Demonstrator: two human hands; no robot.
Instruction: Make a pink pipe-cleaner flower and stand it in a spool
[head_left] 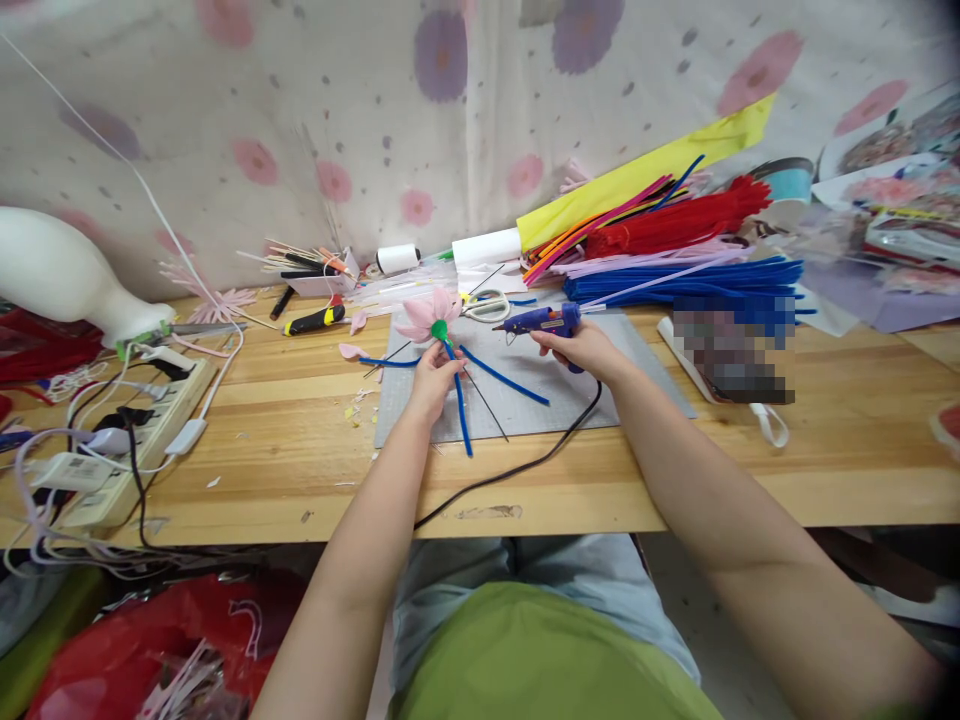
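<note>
On my table (277, 440), the mat (525, 418) lies at twelve o'clock beneath flower (440, 325) and glue gun (544, 321), the power strip (152, 448) at ten, the pipe-cleaner bundle (675, 280) at one.

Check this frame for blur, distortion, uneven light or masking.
Head view: lighting soft and fairly even; far-right clutter smeared; arms stretched toward the lower edges; corners at right darkened; pixelation hides part of a white-edged object; pink flower and glue gun readable.
</note>
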